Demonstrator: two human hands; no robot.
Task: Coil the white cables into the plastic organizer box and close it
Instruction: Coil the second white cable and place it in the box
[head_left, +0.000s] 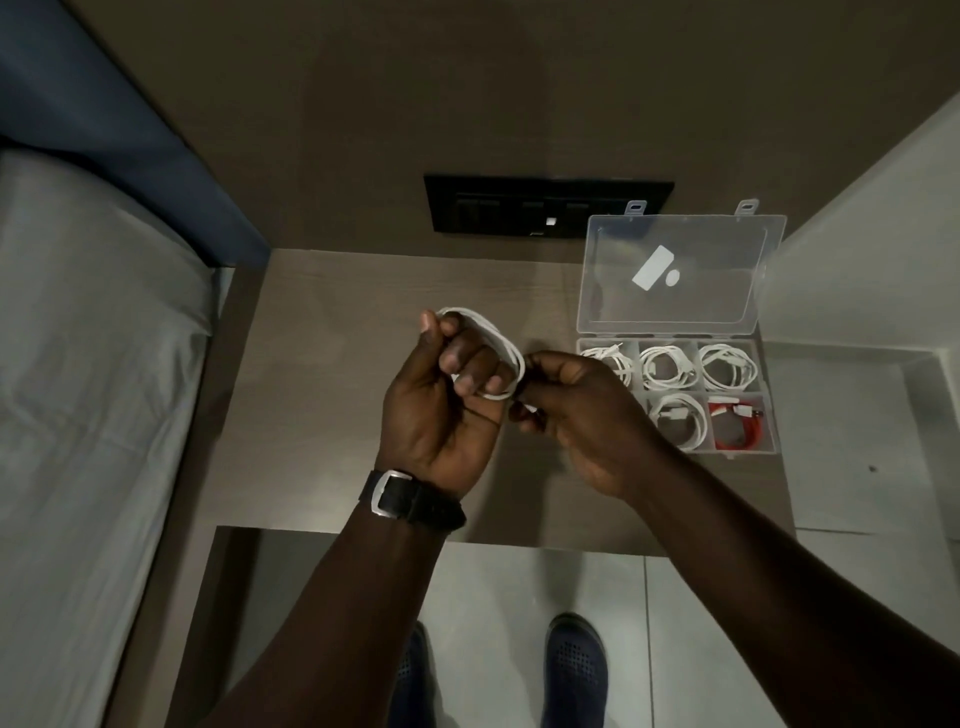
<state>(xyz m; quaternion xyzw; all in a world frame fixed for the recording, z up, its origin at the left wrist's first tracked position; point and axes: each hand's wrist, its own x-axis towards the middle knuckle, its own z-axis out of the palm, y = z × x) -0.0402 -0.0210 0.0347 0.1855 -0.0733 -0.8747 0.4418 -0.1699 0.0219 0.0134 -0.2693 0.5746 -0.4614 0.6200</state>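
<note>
A white cable (506, 353) is wound in loops around the fingers of my left hand (441, 405), held above the small table. My right hand (582, 410) pinches the cable's loose end just right of the coil. The clear plastic organizer box (769, 415) stands open at the table's right side, its lid (675, 275) tipped back against the wall. Several of its compartments hold coiled white cables (667, 366), and the front right one holds a red cable (737, 423). The front left compartment is hidden behind my right hand.
The brown bedside table (322, 395) meets a wall with a black switch panel (545, 210). A bed with a pale sheet (88, 389) runs along the left. Tiled floor and my dark shoes (574, 670) show below the table's front edge.
</note>
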